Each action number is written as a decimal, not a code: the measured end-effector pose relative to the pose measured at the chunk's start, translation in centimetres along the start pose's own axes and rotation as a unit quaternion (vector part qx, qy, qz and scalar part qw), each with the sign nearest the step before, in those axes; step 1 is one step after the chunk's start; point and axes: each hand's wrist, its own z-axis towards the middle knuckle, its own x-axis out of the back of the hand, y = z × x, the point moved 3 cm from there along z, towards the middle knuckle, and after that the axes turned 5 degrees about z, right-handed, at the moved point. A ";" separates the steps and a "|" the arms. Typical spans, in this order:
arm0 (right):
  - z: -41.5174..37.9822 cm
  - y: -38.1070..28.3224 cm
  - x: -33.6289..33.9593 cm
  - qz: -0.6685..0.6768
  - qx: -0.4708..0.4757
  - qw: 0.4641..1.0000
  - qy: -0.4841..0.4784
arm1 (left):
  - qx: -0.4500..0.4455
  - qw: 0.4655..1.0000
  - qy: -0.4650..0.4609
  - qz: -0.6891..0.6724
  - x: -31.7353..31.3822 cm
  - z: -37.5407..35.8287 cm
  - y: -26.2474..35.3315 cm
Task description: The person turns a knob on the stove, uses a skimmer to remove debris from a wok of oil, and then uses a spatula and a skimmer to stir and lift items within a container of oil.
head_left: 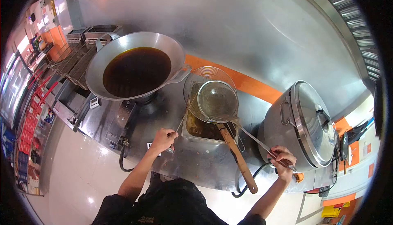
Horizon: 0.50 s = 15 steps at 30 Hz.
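From the head camera I see my right hand (282,158) closed around the thin metal handle of a ladle (217,100), whose round bowl hangs over a rectangular oil tray (204,128) sunk into the steel counter (163,114). My left hand (163,139) pinches a slim metal rod (183,120) that slants up towards the tray's left edge. A wire skimmer (206,74) lies across the tray under the ladle, and a wooden handle (239,159) runs from the tray towards me. A large wok (135,63) of dark oil sits to the left, and a big lidded steel pot (305,122) stands on the right, just beside my right hand.
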 end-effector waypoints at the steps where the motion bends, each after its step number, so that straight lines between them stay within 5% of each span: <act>1: 0.0 0.2 0.0 0.004 -0.004 1.000 -0.003 | -0.001 1.000 -0.001 0.001 0.0 0.1 0.0; 15: 0.3 0.2 -0.7 0.020 -0.019 1.000 -0.002 | 0.008 1.000 0.000 0.011 0.1 2.2 0.9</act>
